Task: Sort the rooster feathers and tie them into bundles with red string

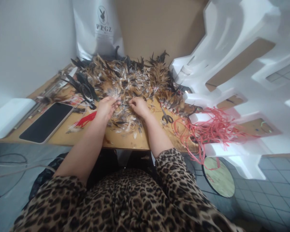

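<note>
My left hand is closed in a pinch around the lower end of a small bunch of pale, fluffy feathers. Close to its right, my right hand has its fingers pressed together; whatever is in them is too small to make out. Behind both hands lies a wide heap of brown, black and white feathers. Loose feathers are also scattered on the wooden table below and between the hands. Black-handled scissors rest to the right of my right hand.
A phone and a white box-like object lie at left. Red feathers sit beside my left forearm. Tangled red ribbon hangs over white foam packing on the right. A white printed bag stands behind.
</note>
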Tool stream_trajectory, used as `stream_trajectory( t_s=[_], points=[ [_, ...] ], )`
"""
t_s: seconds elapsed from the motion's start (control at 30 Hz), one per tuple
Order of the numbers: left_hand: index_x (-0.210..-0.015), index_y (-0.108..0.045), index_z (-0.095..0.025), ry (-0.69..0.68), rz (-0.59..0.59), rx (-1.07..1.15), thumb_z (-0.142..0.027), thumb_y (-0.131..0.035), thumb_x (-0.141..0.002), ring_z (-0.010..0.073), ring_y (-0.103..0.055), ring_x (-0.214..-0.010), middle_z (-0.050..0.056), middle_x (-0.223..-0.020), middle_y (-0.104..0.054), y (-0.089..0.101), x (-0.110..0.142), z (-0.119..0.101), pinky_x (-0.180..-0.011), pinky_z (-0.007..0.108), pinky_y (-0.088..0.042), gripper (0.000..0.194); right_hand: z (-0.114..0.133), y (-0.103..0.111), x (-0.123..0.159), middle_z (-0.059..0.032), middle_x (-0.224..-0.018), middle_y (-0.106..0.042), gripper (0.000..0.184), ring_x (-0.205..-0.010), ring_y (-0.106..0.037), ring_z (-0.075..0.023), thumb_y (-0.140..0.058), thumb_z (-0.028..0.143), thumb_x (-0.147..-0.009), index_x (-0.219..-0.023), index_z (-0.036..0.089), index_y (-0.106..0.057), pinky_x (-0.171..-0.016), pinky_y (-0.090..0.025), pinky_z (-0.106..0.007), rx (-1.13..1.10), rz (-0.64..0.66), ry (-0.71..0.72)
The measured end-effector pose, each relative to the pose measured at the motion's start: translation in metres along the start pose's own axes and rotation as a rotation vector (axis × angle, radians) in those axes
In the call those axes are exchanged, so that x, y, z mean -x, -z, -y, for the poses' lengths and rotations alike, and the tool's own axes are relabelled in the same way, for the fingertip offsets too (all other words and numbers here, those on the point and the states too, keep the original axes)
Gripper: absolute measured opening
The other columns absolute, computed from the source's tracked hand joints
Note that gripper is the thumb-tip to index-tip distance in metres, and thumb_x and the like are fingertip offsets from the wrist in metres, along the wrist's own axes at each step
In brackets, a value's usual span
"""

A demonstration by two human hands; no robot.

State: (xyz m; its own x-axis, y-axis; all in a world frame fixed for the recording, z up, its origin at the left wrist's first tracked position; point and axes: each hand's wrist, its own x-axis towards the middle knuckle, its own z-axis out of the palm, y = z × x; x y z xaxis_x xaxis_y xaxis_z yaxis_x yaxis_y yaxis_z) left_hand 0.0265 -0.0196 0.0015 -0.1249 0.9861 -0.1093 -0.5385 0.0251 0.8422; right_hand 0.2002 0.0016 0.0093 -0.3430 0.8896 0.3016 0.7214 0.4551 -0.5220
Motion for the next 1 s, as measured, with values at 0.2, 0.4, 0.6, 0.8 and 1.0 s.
stream_trajectory(
  t_s=[0.2, 0.4, 0.6, 0.8, 1.0],
  points=[
    [-0.066, -0.057, -0.011, 0.014, -0.005, 0.004, -0.017, -0.069, -0.068, 0.0079, -0.061, -0.056, 0.006, -0.073, -0.067, -0.002, 0.002, -0.002, -0.044, 0.014, -0.041, 0.014, -0.009, 0.004, -0.003, -0.0039, -0.087, -0.067, 0.026, -0.080, -0.058, -0.0130, -0.047, 0.025, -0.080, -0.094, 0.013, -0.065, -0.079, -0.043, -0.025, -0.221, -0.113, -0.075],
    [-0.067, -0.058, -0.012, 0.013, -0.005, -0.012, -0.018, -0.069, -0.067, 0.0074, -0.061, -0.055, 0.005, -0.072, -0.067, -0.002, 0.002, -0.003, -0.045, 0.013, -0.041, 0.013, -0.012, 0.019, 0.002, -0.0021, -0.084, -0.062, 0.028, -0.074, -0.055, -0.0127, -0.056, 0.018, -0.070, -0.096, 0.015, -0.065, -0.076, -0.044, -0.026, -0.023, 0.102, -0.027],
    [-0.064, -0.056, -0.012, 0.006, 0.022, -0.002, -0.017, -0.069, -0.068, 0.0079, -0.061, -0.056, 0.006, -0.072, -0.067, 0.000, 0.001, -0.001, -0.044, 0.013, -0.041, 0.014, -0.003, 0.010, 0.007, -0.0076, -0.092, -0.059, 0.024, -0.088, -0.054, -0.0187, -0.056, 0.019, -0.070, -0.091, 0.018, -0.067, -0.080, -0.042, -0.030, 0.246, 0.152, 0.004],
    [-0.066, -0.058, -0.011, 0.024, 0.029, -0.003, -0.016, -0.068, -0.069, 0.0080, -0.062, -0.055, 0.006, -0.073, -0.068, -0.002, 0.003, -0.002, -0.044, 0.013, -0.042, 0.011, 0.000, 0.006, -0.002, -0.0010, -0.072, -0.060, 0.011, -0.069, -0.053, -0.0117, -0.057, 0.024, -0.073, -0.073, 0.014, -0.063, -0.072, -0.043, -0.025, -0.242, -0.113, -0.155],
    [-0.070, -0.061, -0.009, 0.094, 0.086, -0.035, -0.014, -0.068, -0.069, 0.0099, -0.064, -0.058, 0.010, -0.077, -0.069, -0.005, 0.007, -0.003, -0.046, 0.014, -0.045, 0.009, 0.015, 0.002, -0.005, 0.0063, -0.053, -0.052, 0.015, -0.046, -0.046, -0.0052, -0.064, 0.029, -0.072, -0.075, 0.017, -0.055, -0.045, -0.036, -0.016, -1.147, -0.090, -0.451]
  ],
)
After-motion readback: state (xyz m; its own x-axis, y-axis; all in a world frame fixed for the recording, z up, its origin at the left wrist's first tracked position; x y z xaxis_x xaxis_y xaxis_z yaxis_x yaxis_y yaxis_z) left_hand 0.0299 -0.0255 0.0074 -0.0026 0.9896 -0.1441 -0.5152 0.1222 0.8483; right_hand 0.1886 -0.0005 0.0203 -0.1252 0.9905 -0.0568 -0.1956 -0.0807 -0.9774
